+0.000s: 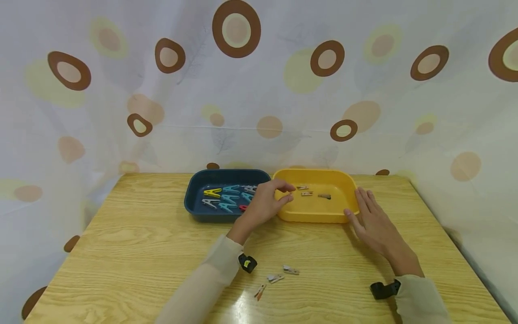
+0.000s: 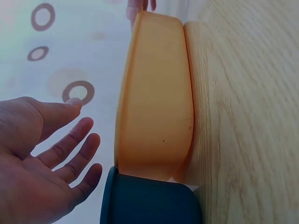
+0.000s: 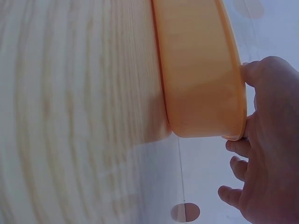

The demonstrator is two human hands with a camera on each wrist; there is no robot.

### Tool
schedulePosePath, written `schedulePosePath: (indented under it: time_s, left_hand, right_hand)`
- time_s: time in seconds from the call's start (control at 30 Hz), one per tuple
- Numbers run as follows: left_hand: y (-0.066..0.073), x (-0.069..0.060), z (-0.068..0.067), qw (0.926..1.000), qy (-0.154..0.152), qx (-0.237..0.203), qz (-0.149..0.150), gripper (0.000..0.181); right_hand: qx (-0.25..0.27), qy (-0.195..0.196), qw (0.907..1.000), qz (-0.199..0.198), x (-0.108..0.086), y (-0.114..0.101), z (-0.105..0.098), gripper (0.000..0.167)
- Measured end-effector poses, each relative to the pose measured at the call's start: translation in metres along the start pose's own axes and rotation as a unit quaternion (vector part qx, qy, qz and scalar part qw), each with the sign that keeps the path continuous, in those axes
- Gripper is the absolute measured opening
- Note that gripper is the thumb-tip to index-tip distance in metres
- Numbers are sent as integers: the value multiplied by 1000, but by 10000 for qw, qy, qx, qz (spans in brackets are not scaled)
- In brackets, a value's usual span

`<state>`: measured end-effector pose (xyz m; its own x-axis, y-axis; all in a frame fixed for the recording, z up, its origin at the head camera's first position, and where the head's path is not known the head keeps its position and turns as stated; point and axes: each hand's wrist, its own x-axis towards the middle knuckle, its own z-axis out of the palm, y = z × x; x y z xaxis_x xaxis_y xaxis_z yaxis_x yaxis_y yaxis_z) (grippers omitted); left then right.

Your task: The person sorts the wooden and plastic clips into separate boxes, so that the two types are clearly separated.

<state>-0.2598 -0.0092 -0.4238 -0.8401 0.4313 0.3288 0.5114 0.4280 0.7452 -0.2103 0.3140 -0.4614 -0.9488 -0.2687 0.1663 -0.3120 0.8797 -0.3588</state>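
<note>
My left hand (image 1: 265, 200) is over the left end of the yellow tray (image 1: 315, 218), thumb and fingers apart. In the left wrist view nothing shows between its fingers (image 2: 63, 151). Small wooden clothespins (image 1: 306, 193) lie on the yellow tray's floor, just right of that hand. At the tray's front right corner, my right hand (image 1: 376, 225) rests against the rim with its thumb and fairly straight fingers. The right wrist view shows the thumb (image 3: 252, 73) touching the rim.
A dark blue tray (image 1: 214, 218) stands left of the yellow one, holding several plastic clothespins in yellow, teal, grey and red; my left hand hides part of it. Three wooden clothespins (image 1: 276, 278) lie on the wooden table (image 1: 133, 252) near its front. A patterned cloth (image 1: 251, 99) hangs behind.
</note>
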Motion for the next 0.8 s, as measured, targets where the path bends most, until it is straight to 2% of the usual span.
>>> schedulePosePath:
  time_s: [0.27, 0.57, 0.7, 0.8]
  left_hand:
    - [8, -21, -1, 9998, -154, -59, 105, 22]
    - [14, -41, -2, 9991, -114, -298, 263, 20]
    - [16, -51, -4, 9988, -176, -374, 252, 19]
    - [16, -59, -4, 9986, -276, -428, 124, 20]
  right_hand:
    - [3, 29, 10000, -25, -1, 0, 1, 78]
    - [-7, 25, 10000, -39, -1, 1, 2, 78]
    - [2, 43, 10000, -59, -1, 1, 2, 77]
    - [0, 56, 10000, -68, 0, 1, 2, 77]
